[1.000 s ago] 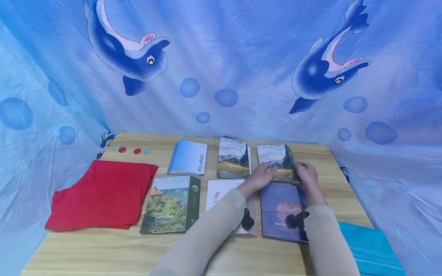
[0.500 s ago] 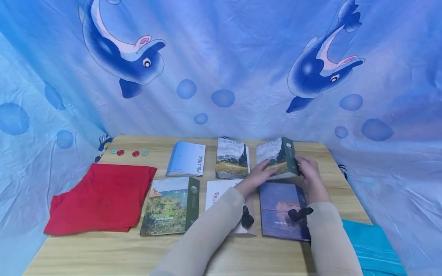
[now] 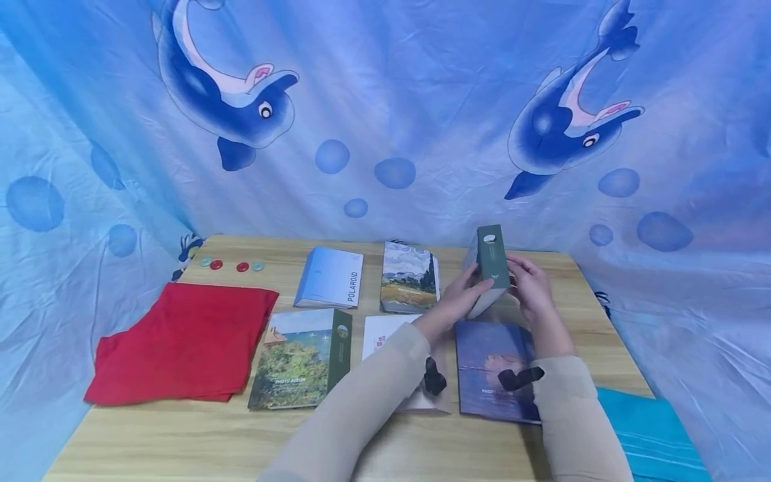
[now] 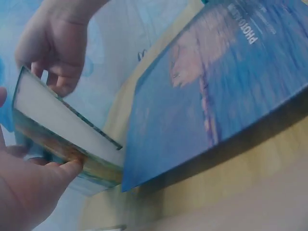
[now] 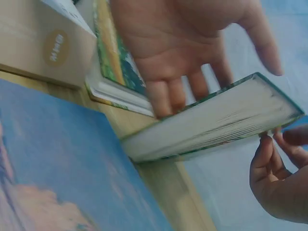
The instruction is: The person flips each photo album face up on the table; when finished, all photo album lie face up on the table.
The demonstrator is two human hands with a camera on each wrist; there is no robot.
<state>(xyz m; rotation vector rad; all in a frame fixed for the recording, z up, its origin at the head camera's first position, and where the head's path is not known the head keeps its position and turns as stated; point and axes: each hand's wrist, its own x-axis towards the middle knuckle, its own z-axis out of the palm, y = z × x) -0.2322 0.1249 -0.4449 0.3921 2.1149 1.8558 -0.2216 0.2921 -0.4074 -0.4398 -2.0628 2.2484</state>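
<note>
In the head view, a book (image 3: 489, 263) is held upright between the left hand (image 3: 459, 294) and the right hand (image 3: 533, 286), behind a purple album (image 3: 488, 361); its green spine (image 3: 496, 249) is turned upward. In the left wrist view, its painted cover (image 4: 101, 168) is touched by the left hand. In the right wrist view, its white pages (image 5: 202, 122) are seen.

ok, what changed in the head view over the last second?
Back row's rightmost album tipped up from nearly flat: its right edge rose, and its spine now faces the camera. Left hand and right hand stayed on it. Other albums, red cloth and buttons didn't move.
</note>
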